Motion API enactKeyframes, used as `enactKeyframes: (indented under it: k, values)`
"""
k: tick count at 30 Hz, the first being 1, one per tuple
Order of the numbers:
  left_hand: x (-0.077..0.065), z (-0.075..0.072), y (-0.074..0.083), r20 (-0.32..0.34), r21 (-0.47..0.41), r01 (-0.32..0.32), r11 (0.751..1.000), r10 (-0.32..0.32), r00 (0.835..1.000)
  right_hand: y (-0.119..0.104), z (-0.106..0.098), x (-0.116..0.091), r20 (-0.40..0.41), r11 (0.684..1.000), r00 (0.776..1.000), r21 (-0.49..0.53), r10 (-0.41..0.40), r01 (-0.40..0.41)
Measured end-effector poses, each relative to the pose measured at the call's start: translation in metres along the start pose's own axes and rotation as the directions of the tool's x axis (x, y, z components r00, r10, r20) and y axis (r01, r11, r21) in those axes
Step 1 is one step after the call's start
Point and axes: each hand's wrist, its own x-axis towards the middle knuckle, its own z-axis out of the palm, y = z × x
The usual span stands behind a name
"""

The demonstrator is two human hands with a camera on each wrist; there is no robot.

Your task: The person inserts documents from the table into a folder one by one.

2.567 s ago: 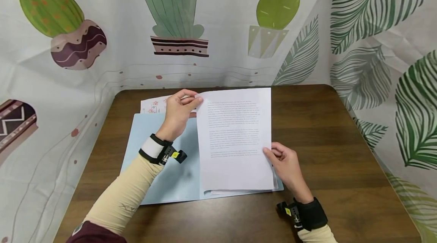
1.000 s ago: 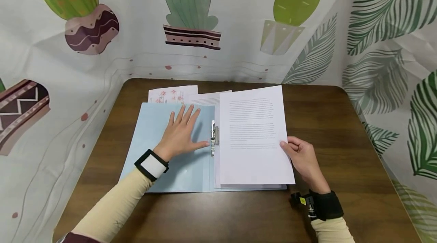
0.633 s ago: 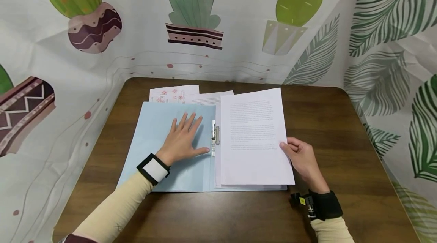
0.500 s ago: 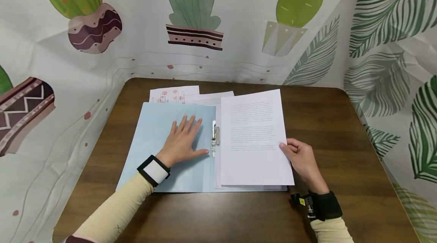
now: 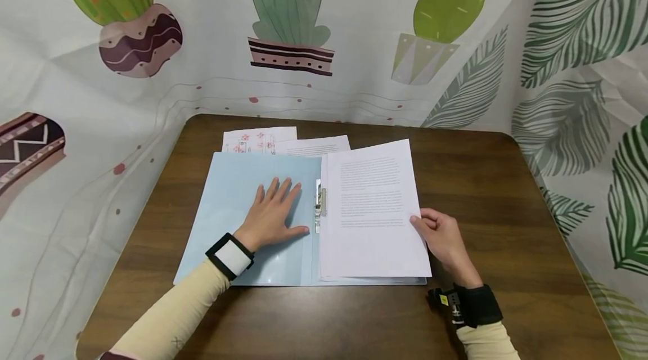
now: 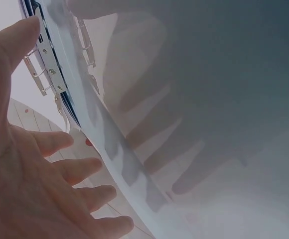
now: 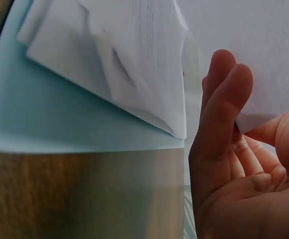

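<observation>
A light blue file folder (image 5: 225,191) lies spread wide on the table, a metal lever clip (image 5: 321,202) along its spine. Over the left cover, my left hand (image 5: 270,216) has its fingers spread, the thumb pointing at the clip. Whether the palm presses the cover, I cannot tell. My right hand (image 5: 442,242) pinches the right edge of a printed sheet (image 5: 372,250) between thumb and fingers. The sheet covers the right side of the folder, its left edge beside the clip. In the right wrist view, more papers (image 7: 124,64) lie beneath it, some with bent edges.
Behind the folder, a sheet with red flower drawings (image 5: 258,139) and another printed sheet (image 5: 324,145) stick out past its top edge. The brown wooden table (image 5: 486,191) ends at a patterned cloth (image 5: 354,67) at the back and sides.
My left hand has let go of the sheet's upper left corner and come down over the left cover, fingers spread. The sheet in my right hand has shifted right, then slightly left towards the clip.
</observation>
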Motion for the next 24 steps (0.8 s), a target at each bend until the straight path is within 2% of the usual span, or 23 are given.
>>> enactKeyframes:
  k: [9, 24]
  values:
    - [-0.002, -0.003, 0.005, 0.028, -0.003, 0.005, 1.0, -0.005, 1.0, 0.0, 0.007, 0.001, 0.02, 1.0, 1.0, -0.016, -0.009, 0.009]
    - [-0.003, 0.002, 0.006, 0.047, 0.027, -0.011, 1.0, 0.01, 0.999, 0.006, 0.016, 0.006, 0.007, 0.998, 1.0, -0.06, 0.009, -0.009]
